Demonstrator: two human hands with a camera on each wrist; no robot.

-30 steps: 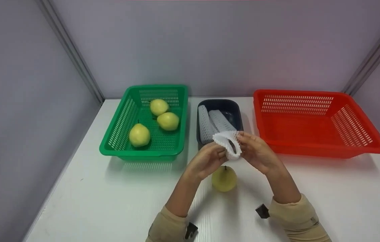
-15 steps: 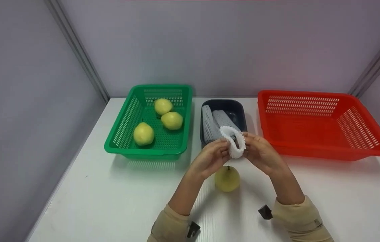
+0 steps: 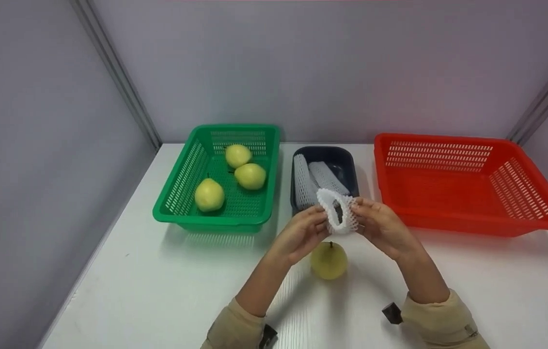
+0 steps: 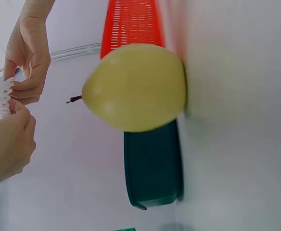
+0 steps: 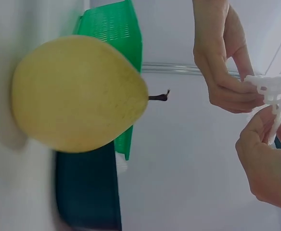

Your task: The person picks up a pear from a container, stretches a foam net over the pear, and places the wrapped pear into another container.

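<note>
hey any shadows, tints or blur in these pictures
Head view: soft shadow by the pear, reddish tint on the white table near the red basket; left wrist: that basket smears near the table; right wrist: the dark box blurs toward the table.

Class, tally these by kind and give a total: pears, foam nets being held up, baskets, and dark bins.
Pears: 4
Held foam net: 1
Baskets, green and red: 2
Dark bin: 1
Total: 8

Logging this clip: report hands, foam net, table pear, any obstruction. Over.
Left hand, right hand pinch white foam net, mouth open. Bare pear upright on table. Nothing seen between net and pear.
</note>
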